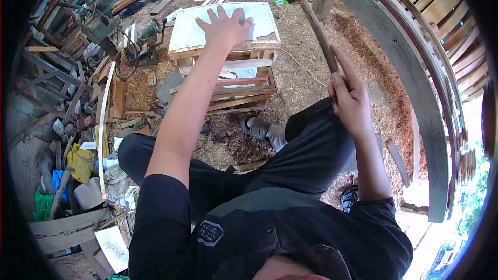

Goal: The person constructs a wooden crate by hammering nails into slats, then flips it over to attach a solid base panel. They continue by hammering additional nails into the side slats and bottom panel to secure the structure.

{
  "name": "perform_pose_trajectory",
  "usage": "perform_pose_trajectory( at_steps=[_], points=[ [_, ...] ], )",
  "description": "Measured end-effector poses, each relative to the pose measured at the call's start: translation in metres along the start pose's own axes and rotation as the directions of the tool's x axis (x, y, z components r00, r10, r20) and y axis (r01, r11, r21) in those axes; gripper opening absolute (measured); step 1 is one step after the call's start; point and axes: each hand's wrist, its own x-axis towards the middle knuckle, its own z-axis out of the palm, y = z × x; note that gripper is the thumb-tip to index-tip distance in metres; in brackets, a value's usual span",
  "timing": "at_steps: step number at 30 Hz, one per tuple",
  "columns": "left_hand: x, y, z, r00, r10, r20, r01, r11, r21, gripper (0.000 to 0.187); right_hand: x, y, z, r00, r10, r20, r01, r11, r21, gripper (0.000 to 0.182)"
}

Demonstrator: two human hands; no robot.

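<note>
My left hand (pixel 226 28) lies flat with fingers spread on a white board (pixel 189 28), which tops a slatted wooden crate (pixel 241 93). In my right hand (pixel 351 98) is a hammer (pixel 317 28), gripped low on its wooden handle, with the index finger stretched along it. The dark hammer head is raised, up and to the right of the crate. Between the hammer and the board there is a gap. A bare, darker patch shows at the board's front right corner.
Wood shavings (pixel 306 67) cover the floor. A green machine (pixel 148 46) with a handwheel stands left of the crate. Scrap wood and cloths, including a yellow cloth (pixel 82 163), pile up at left. Long planks (pixel 415 78) lean at right. A thin cord (pixel 306 70) crosses the floor.
</note>
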Motion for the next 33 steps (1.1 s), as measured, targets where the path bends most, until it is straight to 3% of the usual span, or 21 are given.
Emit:
perform_pose_trajectory(
  at_steps=[2,3,4,6,10,12,13,14,15,16,18,19,21,24,26,27,28,30,31,32,33],
  points=[
    [-0.002,-0.003,0.0,0.999,0.021,-0.026,-0.022,0.999,-0.033,0.062,0.006,0.031,0.007,0.986,-0.169,-0.008,0.163,0.96,-0.226,0.05],
    [-0.002,-0.002,0.0,0.999,0.021,-0.027,-0.021,0.999,-0.031,0.062,0.006,0.035,0.006,0.97,-0.221,0.1,0.24,0.931,-0.275,0.049],
    [-0.002,0.0,0.001,0.999,0.014,-0.028,-0.015,1.0,-0.026,0.061,0.007,0.034,0.003,0.97,-0.221,0.1,0.241,0.931,-0.275,0.049],
    [-0.002,0.001,-0.001,0.999,0.007,-0.032,-0.008,1.0,-0.021,0.061,0.01,0.029,-0.001,0.988,0.015,0.153,0.033,0.952,-0.305,0.049],
    [-0.004,0.001,-0.001,1.0,0.006,-0.026,-0.007,1.0,-0.013,0.061,0.009,0.012,-0.003,0.995,-0.043,0.088,0.06,0.978,-0.2,0.049],
    [-0.003,0.001,0.0,1.0,0.015,-0.028,-0.015,1.0,-0.01,0.062,0.007,0.0,0.003,0.994,0.111,-0.01,-0.112,0.992,-0.053,0.05],
    [-0.003,0.0,0.001,0.999,0.014,-0.033,-0.015,1.0,-0.016,0.062,0.011,0.012,0.006,0.993,0.114,-0.013,-0.114,0.992,-0.05,0.05],
    [-0.002,0.001,0.002,0.999,0.013,-0.04,-0.014,1.0,-0.023,0.062,0.019,0.035,0.012,0.989,-0.135,-0.055,0.125,0.98,-0.158,0.05],
    [-0.002,0.001,0.002,0.999,0.014,-0.042,-0.015,1.0,-0.021,0.062,0.024,0.05,0.016,0.923,-0.38,-0.068,0.349,0.897,-0.272,0.05],
    [-0.001,0.001,0.002,0.999,0.013,-0.042,-0.014,1.0,-0.018,0.062,0.026,0.056,0.014,0.922,-0.382,-0.069,0.351,0.896,-0.271,0.05],
    [-0.002,0.001,0.001,0.999,0.008,-0.042,-0.009,1.0,-0.013,0.061,0.03,0.063,0.012,0.989,-0.076,0.126,0.109,0.955,-0.277,0.049],
    [-0.002,0.001,0.0,0.999,0.011,-0.038,-0.012,1.0,-0.017,0.061,0.033,0.063,0.013,0.988,-0.08,0.129,0.113,0.954,-0.277,0.049],
    [-0.002,-0.001,0.006,0.999,0.009,-0.031,-0.01,1.0,-0.021,0.06,0.039,0.062,0.015,0.991,0.034,0.127,-0.033,0.999,-0.009,0.046],
    [0.007,-0.014,0.012,0.985,0.037,-0.166,-0.042,0.999,-0.027,0.059,0.064,0.054,0.026,0.991,0.104,0.081,-0.113,0.986,0.123,0.042],
    [0.013,-0.036,0.005,0.957,0.272,-0.095,-0.283,0.825,-0.488,0.05,0.09,0.048,0.034,0.996,0.047,0.075,-0.054,0.994,0.098,0.038],
    [-0.004,-0.04,-0.003,0.947,0.24,-0.214,-0.319,0.632,-0.706,0.037,0.11,0.051,0.04,0.999,0.019,0.045,-0.021,0.999,0.032,0.037],
    [-0.016,-0.048,-0.007,0.951,0.225,-0.212,-0.308,0.639,-0.705,0.037,0.125,0.05,0.046,1.0,-0.011,0.018,0.012,0.999,-0.033,0.037],
    [-0.035,-0.078,-0.014,0.856,0.09,-0.509,-0.429,0.671,-0.604,0.033,0.143,0.047,0.058,1.0,-0.012,0.023,0.012,0.999,-0.036,0.038],
    [-0.039,-0.098,-0.011,0.861,0.082,-0.502,-0.414,0.684,-0.6,0.033,0.151,0.046,0.066,1.0,-0.007,0.014,0.008,0.999,-0.041,0.04],
    [-0.044,-0.119,-0.008,0.86,-0.041,-0.508,-0.378,0.618,-0.69,0.034,0.164,0.062,0.079,1.0,-0.005,0.03,0.006,1.0,-0.029,0.04],
    [-0.046,-0.141,-0.003,0.85,-0.163,-0.501,-0.349,0.538,-0.767,0.035,0.179,0.088,0.094,0.994,-0.1,-0.046,0.098,0.994,-0.046,0.042]
  ],
)
